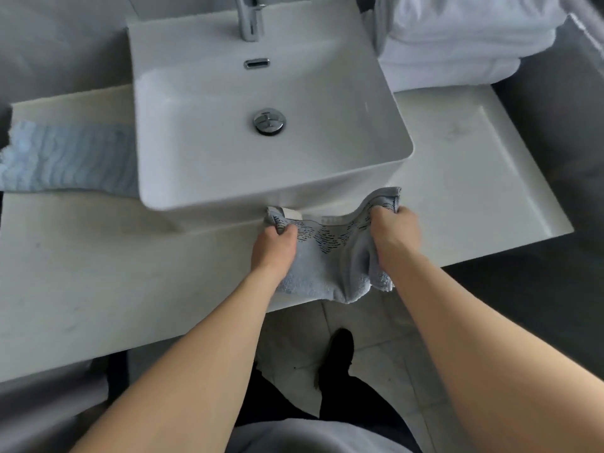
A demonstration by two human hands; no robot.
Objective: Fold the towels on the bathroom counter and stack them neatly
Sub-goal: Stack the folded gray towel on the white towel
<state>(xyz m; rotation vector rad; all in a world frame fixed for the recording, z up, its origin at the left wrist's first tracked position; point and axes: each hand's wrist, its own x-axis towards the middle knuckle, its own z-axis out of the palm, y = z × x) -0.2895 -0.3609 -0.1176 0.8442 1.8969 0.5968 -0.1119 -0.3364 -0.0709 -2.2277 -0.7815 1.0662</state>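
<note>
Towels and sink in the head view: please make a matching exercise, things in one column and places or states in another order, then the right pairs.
1. small grey towel
2. light blue towel
3. white towels
4. sink

a. stacked, far right
b. flat, left of the basin
c. held by left hand and right hand
d. middle of the counter

Pairs: 1-c, 2-b, 3-a, 4-d

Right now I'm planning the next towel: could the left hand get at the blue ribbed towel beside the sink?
Probably not yet: the left hand grips the small towel; the blue ribbed towel lies uncovered.
</note>
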